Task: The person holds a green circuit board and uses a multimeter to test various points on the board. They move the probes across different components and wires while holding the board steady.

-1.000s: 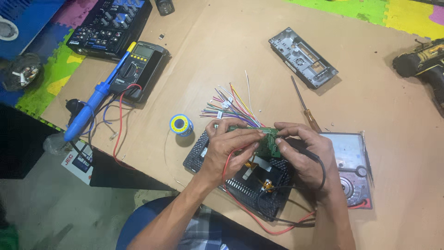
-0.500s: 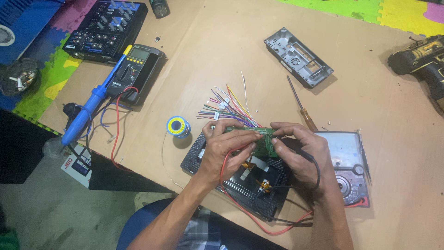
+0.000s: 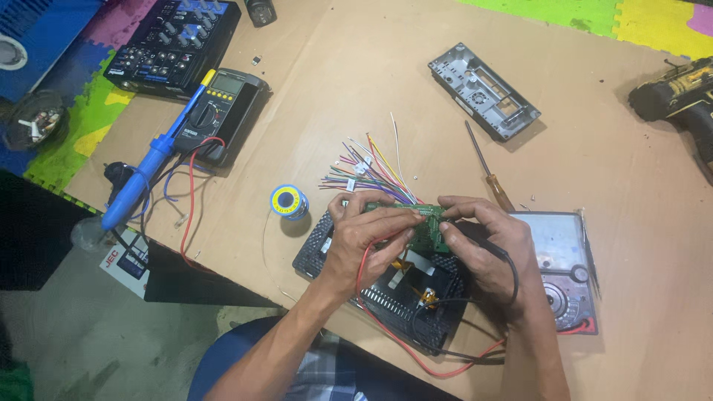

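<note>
Near the bench's front edge, left hand (image 3: 364, 234) and right hand (image 3: 486, 241) both pinch a green circuit board (image 3: 427, 226) over a black chassis (image 3: 386, 278); probing seems underway, needing steady contact.

Camera view drifted: whole bench scene sits slightly lower and further left in frame than a second ago. Left hand (image 3: 364, 234) and right hand (image 3: 486, 241) shifted with it, toward lower centre. Drill (image 3: 672, 93) at right edge now partly cut off.

Single head view looks steeply down, close over the cardboard-topped table (image 3: 594, 171); hands central.
</note>
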